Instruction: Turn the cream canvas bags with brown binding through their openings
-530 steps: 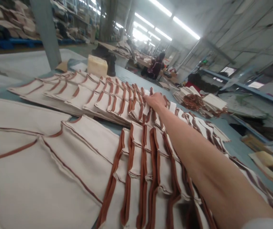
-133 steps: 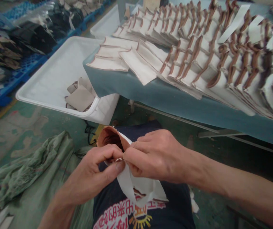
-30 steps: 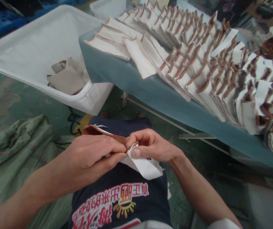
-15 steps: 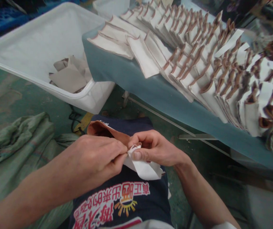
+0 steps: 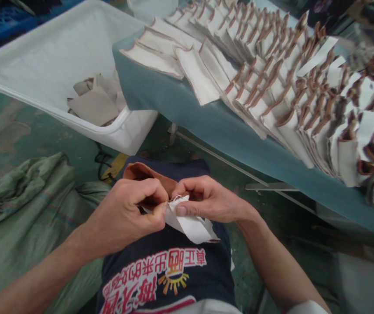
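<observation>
Over my lap, both hands work at one piece of brown leather (image 5: 150,171) with a white backing strip (image 5: 195,229). My left hand (image 5: 131,209) pinches the strip's near edge between thumb and forefinger. Thumb on top, my right hand (image 5: 208,200) grips the white strip and the leather beneath it. The leather curls up behind my left hand, its far end open like a loop. Part of the piece is hidden under my fingers. Below it lies a dark blue apron (image 5: 173,248) with red and white printing.
A table with a blue-grey cover (image 5: 160,93) bears rows of white-backed brown leather pieces (image 5: 272,87). At the left stands a white plastic tub (image 5: 85,48) with several grey-beige pieces (image 5: 97,104) inside. Green woven sacking (image 5: 32,205) lies on the floor at the left.
My left hand has turned and its thumb now shows, pinching the strip's edge. The white strip and my right hand have shifted slightly left.
</observation>
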A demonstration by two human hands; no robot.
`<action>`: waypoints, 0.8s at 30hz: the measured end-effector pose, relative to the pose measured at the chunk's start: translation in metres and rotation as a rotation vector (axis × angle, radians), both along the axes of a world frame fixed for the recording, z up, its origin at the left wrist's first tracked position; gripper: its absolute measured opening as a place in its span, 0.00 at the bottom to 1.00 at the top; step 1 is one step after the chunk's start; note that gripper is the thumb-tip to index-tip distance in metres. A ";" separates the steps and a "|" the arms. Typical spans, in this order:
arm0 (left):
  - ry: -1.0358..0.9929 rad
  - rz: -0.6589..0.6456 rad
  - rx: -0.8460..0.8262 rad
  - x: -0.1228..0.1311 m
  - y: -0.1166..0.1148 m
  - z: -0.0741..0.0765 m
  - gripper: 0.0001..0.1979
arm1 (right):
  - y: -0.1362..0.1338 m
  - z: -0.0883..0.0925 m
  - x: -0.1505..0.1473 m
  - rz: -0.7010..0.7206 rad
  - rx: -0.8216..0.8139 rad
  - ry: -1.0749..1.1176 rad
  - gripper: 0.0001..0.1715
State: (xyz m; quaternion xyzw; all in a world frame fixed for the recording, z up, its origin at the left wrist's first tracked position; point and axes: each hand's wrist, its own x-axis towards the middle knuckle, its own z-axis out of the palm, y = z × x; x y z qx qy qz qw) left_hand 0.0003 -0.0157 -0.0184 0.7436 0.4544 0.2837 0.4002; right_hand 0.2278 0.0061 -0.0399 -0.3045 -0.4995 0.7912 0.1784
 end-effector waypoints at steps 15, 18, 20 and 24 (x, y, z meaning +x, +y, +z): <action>-0.209 0.107 -0.373 0.002 -0.004 -0.005 0.08 | -0.003 0.001 -0.005 -0.062 0.066 -0.061 0.26; -0.189 0.118 -0.336 0.003 -0.006 -0.004 0.10 | -0.005 0.003 -0.006 -0.094 0.079 -0.101 0.22; -0.164 0.130 -0.308 0.004 -0.007 -0.003 0.10 | -0.006 0.005 -0.007 -0.122 0.099 -0.154 0.18; -0.113 0.117 -0.159 0.009 -0.010 -0.002 0.10 | -0.013 0.007 -0.014 -0.191 0.181 -0.242 0.08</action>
